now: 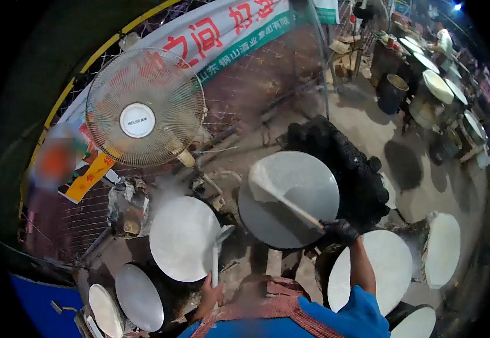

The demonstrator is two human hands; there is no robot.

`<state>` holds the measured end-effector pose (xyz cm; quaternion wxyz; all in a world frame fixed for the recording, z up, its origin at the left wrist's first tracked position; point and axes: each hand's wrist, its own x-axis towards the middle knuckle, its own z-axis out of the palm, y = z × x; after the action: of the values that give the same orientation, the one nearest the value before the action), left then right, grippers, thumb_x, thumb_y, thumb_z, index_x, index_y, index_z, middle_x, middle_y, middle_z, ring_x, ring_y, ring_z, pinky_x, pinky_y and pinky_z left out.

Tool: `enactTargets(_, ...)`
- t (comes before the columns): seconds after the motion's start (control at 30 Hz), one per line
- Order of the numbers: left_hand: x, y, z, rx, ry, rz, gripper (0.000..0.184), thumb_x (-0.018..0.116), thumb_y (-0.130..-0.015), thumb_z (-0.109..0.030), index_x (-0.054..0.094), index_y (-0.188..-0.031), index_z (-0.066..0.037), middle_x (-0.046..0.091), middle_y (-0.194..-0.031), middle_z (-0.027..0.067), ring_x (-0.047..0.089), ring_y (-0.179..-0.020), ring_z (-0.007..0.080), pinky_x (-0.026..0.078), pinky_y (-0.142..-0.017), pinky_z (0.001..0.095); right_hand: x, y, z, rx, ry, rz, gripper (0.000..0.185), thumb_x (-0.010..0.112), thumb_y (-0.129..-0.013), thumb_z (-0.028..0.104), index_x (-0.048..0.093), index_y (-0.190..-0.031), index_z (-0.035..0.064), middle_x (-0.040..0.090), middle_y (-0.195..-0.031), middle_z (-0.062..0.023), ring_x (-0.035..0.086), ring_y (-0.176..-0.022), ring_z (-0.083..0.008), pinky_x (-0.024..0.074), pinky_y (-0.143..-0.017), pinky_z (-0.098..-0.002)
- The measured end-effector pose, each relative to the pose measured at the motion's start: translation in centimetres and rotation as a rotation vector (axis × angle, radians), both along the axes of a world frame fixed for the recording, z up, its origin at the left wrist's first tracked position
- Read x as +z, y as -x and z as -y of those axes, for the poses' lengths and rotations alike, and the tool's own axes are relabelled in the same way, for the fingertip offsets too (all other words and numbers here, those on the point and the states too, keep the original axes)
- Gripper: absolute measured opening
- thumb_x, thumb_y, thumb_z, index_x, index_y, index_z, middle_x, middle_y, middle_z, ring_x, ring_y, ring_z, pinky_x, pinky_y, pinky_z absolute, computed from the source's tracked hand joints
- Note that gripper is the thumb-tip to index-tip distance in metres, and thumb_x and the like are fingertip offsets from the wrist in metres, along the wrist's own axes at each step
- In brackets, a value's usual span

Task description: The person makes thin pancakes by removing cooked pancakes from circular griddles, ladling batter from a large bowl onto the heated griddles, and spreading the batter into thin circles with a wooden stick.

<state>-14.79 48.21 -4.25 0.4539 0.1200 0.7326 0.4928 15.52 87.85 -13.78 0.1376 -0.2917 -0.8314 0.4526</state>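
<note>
My right hand [342, 231], in a black glove, grips a wooden-handled spreader [296, 210] whose far end lies on a round griddle [281, 225]. Pale batter [264, 179] covers part of that griddle around the tool's end; the rest looks grey. In my bare left hand [211, 292] is a spatula [215, 263] with a white handle. Its metal blade reaches the right edge of another round griddle [182, 239], which is covered in a whitish layer. Steam drifts over the upper edge of this left griddle.
A large fan [138, 121] stands before the fence and banner [228, 34]. Black coal briquettes [340, 163] are stacked behind the middle griddle. More round griddles stand at lower left [138, 297] and right [388, 270]. A metal bucket [392, 93] sits farther back.
</note>
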Motion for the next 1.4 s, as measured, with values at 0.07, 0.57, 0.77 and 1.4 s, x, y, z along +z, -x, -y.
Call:
enactTargets(0.07,0.5,-0.7,0.8,0.029,0.002,-0.017,0.063,0.049,-0.075,0.0,0.023,-0.132,-0.009,0.044,-0.051,0.0051,0.04,-0.034,0.0129,0.032,-0.032,0.0268,2.6,2.4,-2.2,-0.23,0.309,-0.057,0.035,0.057,-0.075,0.018,0.056,-0.108,0.0056,0.061,-0.097,-0.0074,0.055,-0.08,-0.0136,0.0447,-0.071,-0.028)
enactTargets(0.57,-0.3,-2.0,2.5,0.111,0.002,-0.027,0.06,0.048,-0.076,0.0,0.026,-0.13,-0.012,0.044,-0.056,0.0031,0.039,-0.035,0.0117,0.031,-0.032,0.0262,2.8,7.9,-7.1,-0.235,0.571,0.196,0.033,0.057,-0.075,0.016,0.057,-0.106,0.0059,0.061,-0.095,-0.0058,0.055,-0.079,-0.015,0.0449,-0.071,-0.0282)
enactTargets(0.77,-1.2,-1.6,3.2,0.079,0.072,-0.027,0.06,0.046,-0.08,-0.001,0.021,-0.132,-0.013,0.042,-0.052,0.0031,0.037,-0.034,0.0113,0.031,-0.032,0.0272,0.6,1.6,-2.5,0.037,0.386,0.37,0.033,0.057,-0.074,0.016,0.057,-0.106,0.006,0.061,-0.094,-0.0054,0.055,-0.079,-0.0151,0.0449,-0.07,-0.0282)
enactTargets(1.4,0.1,-4.0,6.2,0.308,0.057,0.042,0.065,0.046,-0.078,0.0,0.015,-0.133,-0.014,0.037,-0.049,0.0026,0.036,-0.032,0.011,0.03,-0.028,0.0262,0.8,9.1,-9.0,0.109,0.447,0.493,0.032,0.057,-0.074,0.014,0.058,-0.104,0.0062,0.061,-0.092,-0.0039,0.055,-0.08,-0.0155,0.0449,-0.07,-0.028)
